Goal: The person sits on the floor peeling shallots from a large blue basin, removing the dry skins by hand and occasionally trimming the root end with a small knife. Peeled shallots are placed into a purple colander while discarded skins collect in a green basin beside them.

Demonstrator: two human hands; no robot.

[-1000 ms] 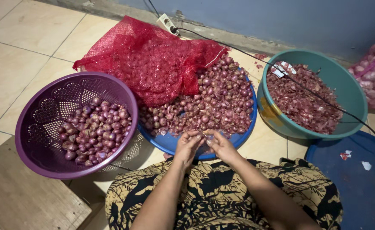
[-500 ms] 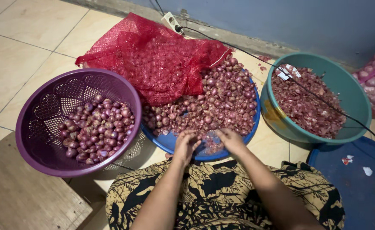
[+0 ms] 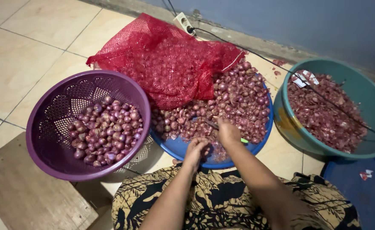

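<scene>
Right hand (image 3: 228, 131) over the blue tray (image 3: 183, 149), gripping a knife (image 3: 215, 125), green handle poking out. Left hand (image 3: 196, 150) just beside, curled round a shallot, barely visible. Shallots (image 3: 238, 100) heaped on tray; purple basket (image 3: 51, 127) left of tray, teal tub (image 3: 289, 123) right.

Pretty sure this counts as a home setup, I'm just sitting on the floor of a house. Beige floor tiles (image 3: 30, 55) under me, a blue painted wall (image 3: 306, 21) right in front, and a white power strip (image 3: 183, 22) lying at its base with a black cable (image 3: 255, 49) trailing off. Plastic household stuff all around: a purple basket (image 3: 64, 102), a teal tub (image 3: 293, 123), a red mesh sack (image 3: 166, 59) of shallots. No counters or tables.
</scene>
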